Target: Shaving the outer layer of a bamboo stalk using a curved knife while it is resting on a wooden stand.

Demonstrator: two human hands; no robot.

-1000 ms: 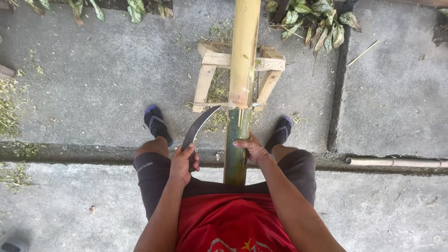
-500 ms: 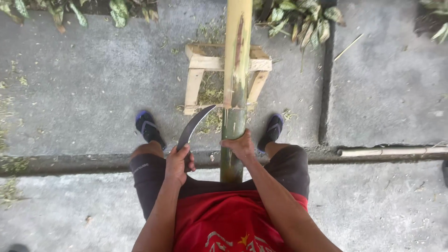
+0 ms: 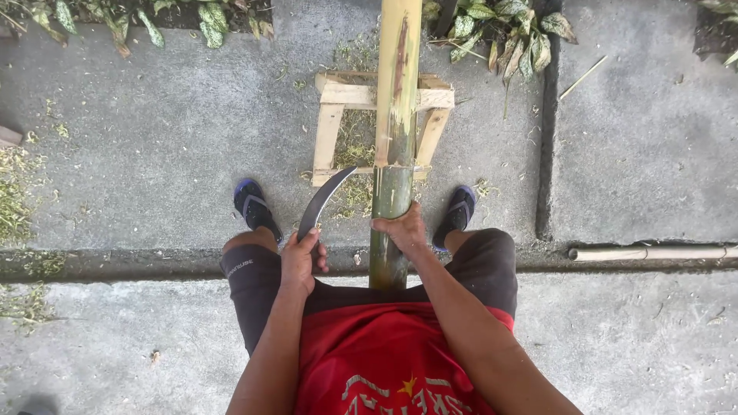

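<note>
A long bamboo pole (image 3: 396, 131) runs away from me between my legs and rests on a small wooden stand (image 3: 338, 115). Its near part is green, its far part pale and stripped. My right hand (image 3: 401, 228) grips the green part of the pole. My left hand (image 3: 301, 260) holds the handle of a curved dark blade (image 3: 323, 200). The blade's tip points toward the pole, near where green meets pale.
I stand on grey concrete in blue sandals (image 3: 255, 207). A thinner bamboo piece (image 3: 653, 252) lies along a seam at the right. Leafy plants (image 3: 507, 31) line the far edge. Green shavings (image 3: 19, 207) are scattered at the left and under the stand.
The view has shifted slightly. The blade and both hands stay in nearly the same place relative to the pole.
</note>
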